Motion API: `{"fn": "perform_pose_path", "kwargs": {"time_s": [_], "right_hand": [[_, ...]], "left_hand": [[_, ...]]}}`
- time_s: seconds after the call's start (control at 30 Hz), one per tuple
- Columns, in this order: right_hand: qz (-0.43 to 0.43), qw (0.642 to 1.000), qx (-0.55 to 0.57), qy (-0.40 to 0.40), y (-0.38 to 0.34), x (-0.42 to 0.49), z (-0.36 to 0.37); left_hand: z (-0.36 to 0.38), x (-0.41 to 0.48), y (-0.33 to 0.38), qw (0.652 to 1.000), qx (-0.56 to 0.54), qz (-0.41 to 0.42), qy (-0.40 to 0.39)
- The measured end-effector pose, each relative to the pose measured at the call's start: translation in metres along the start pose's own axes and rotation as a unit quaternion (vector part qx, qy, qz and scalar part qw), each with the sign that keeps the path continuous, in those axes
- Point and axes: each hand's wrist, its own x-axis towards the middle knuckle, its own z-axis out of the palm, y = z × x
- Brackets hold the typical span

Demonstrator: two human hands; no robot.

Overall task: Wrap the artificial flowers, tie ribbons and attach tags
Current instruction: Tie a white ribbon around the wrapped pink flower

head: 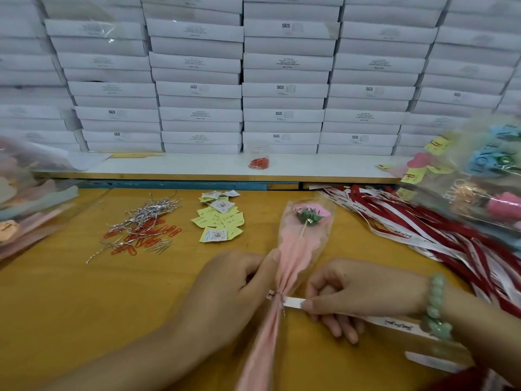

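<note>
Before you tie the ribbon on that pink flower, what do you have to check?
1. The wrapped flower is bunched at its neck by the silver twist tie: ok.
2. The white ribbon lies across that neck: ok.
3. The right hand pinches the ribbon: ok.
4. The left hand sits against the neck; whether it grips the other ribbon end: cannot tell.
5. Ribbon knotted: not ok, not yet.
6. The yellow tags lie ready on the table: ok.
</note>
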Motion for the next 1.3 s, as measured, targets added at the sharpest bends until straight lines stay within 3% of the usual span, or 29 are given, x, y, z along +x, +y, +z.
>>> {"fn": "perform_pose_path", "kwargs": {"time_s": [0.17, 0.3, 0.43, 0.57, 0.73, 0.87, 1.0, 1.07, 1.2, 1.3], "right_hand": [[0.01, 0.998, -0.002, -0.054, 0.001, -0.003, -0.007], [0.008, 0.998, -0.001, -0.068, 0.003, -0.002, -0.009], [-0.001, 0.997, -0.007, -0.073, 0.003, -0.002, -0.009], [-0.028, 0.997, -0.033, -0.061, 0.003, -0.003, -0.008], [-0.042, 0.997, -0.037, -0.055, 0.005, -0.001, -0.007], [-0.031, 0.997, -0.016, -0.063, 0.007, 0.0, -0.007], [-0.032, 0.997, -0.007, -0.066, 0.008, 0.0, -0.006], [-0.033, 0.997, -0.008, -0.065, 0.007, 0.0, -0.006], [-0.033, 0.997, -0.011, -0.065, 0.007, 0.0, -0.007], [-0.033, 0.997, -0.012, -0.064, 0.007, 0.001, -0.007]], "left_hand": [[-0.011, 0.004, 0.018, 0.99, -0.138, -0.02, 0.031], [-0.016, 0.008, 0.023, 0.96, -0.279, -0.004, 0.026], [-0.013, 0.012, 0.021, 0.894, -0.436, 0.017, -0.101], [-0.008, 0.01, 0.021, 0.852, -0.475, -0.012, -0.221], [0.003, 0.002, 0.012, 0.885, -0.395, -0.08, -0.232], [0.001, 0.002, 0.007, 0.894, -0.386, -0.079, -0.216], [0.001, 0.003, -0.004, 0.885, -0.414, -0.048, -0.205], [0.0, 0.004, -0.007, 0.898, -0.401, -0.024, -0.179], [-0.003, 0.009, -0.005, 0.961, -0.253, 0.077, -0.077], [-0.007, 0.011, 0.0, 0.979, -0.134, 0.151, 0.009]]}}
